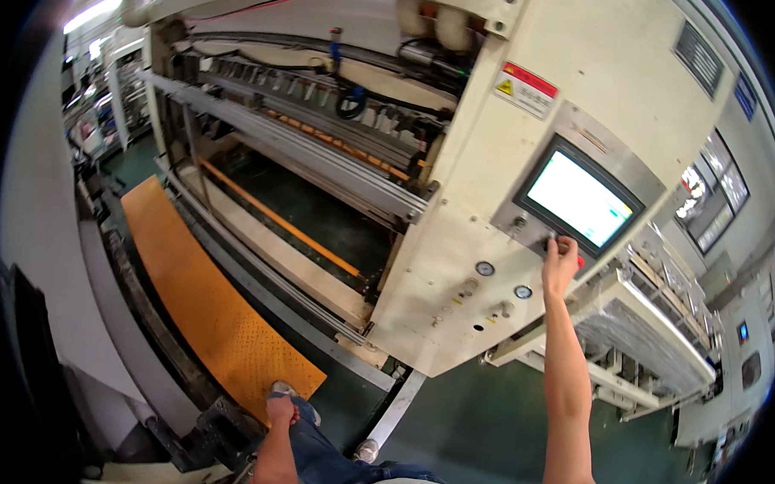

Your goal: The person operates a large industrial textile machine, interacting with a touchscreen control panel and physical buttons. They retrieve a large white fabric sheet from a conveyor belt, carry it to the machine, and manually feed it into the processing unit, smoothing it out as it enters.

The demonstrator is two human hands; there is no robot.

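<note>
My right arm is stretched out to the cream machine's control panel. There my right hand (561,263) is closed around a small control knob (551,238), mostly hidden by the fingers, just below the lit touchscreen (579,200). A red button (580,262) shows right beside that hand. Another knob (519,221) sits to its left, apart from the fingers. Low in front of my legs hangs my left hand (283,410), its fingers curled into a fist, with no object showing in it. It is nearest to my jeans and the orange perforated step plate (219,309).
Two round gauges (486,268) and small valves sit lower on the panel. Left of it, the machine's open bay holds metal rails (297,141) and an orange bar (277,217). A frame with wrapped material (649,336) stands at the right. A floor beam (396,409) runs near my feet.
</note>
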